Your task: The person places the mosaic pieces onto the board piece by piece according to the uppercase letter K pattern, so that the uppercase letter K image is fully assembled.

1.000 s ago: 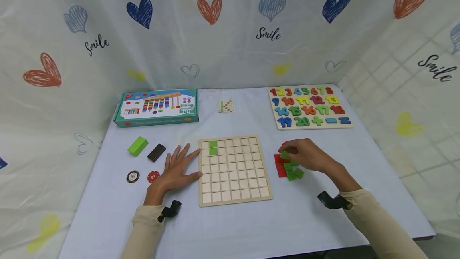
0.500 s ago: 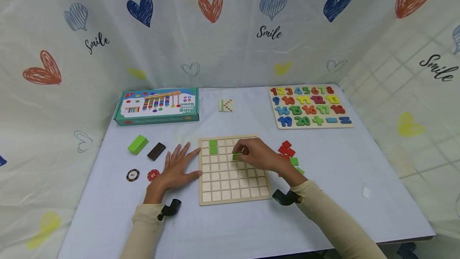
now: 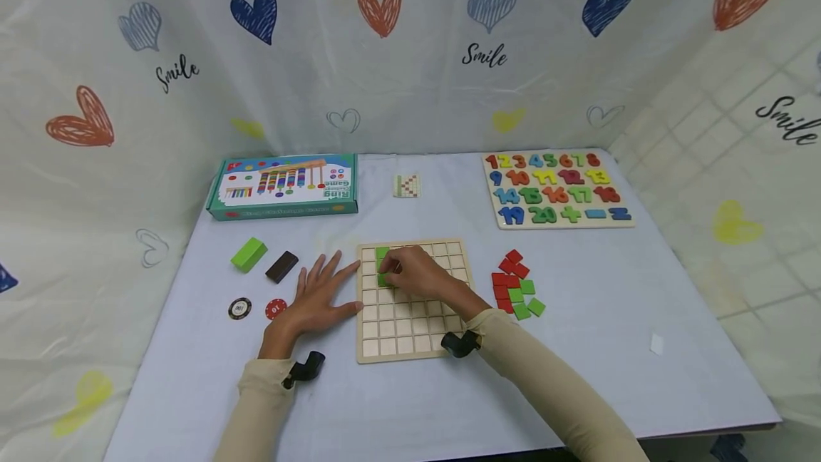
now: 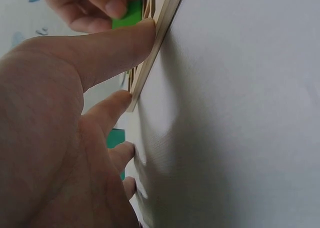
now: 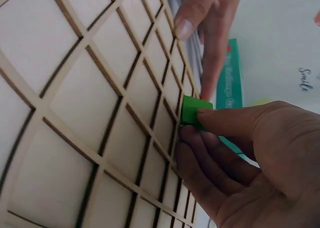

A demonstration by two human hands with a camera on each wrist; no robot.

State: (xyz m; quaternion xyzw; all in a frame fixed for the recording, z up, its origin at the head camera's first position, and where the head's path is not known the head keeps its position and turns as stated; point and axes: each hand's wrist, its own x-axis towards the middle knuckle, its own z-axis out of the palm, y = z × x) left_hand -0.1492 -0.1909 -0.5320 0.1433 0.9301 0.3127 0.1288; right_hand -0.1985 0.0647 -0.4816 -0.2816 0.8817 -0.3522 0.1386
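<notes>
The wooden grid board (image 3: 410, 348) lies flat at the middle of the table. My right hand (image 3: 420, 273) is over its upper left part, pinching a green square tile (image 5: 192, 109) between thumb and fingers. In the right wrist view, that tile stands at one of the grid's cells. Above it in the same column, a green tile (image 3: 382, 253) fills a top-row cell; the one below that is partly hidden by my fingers. My left hand (image 3: 317, 305) lies spread at the board's left edge, with thumb (image 4: 142, 35) and index fingertip touching the frame.
Red tiles (image 3: 500, 279) and green tiles (image 3: 527, 286) lie loose right of the board. A pattern card (image 3: 407, 186), a game box (image 3: 285, 187) and a number puzzle (image 3: 558, 187) stand behind. Left are a green block (image 3: 249, 255), a dark block (image 3: 281, 267) and two chips (image 3: 240, 308).
My right hand has carried a green tile from the loose pile leftward across the board to the second column. My left hand has stayed at the board's left edge.
</notes>
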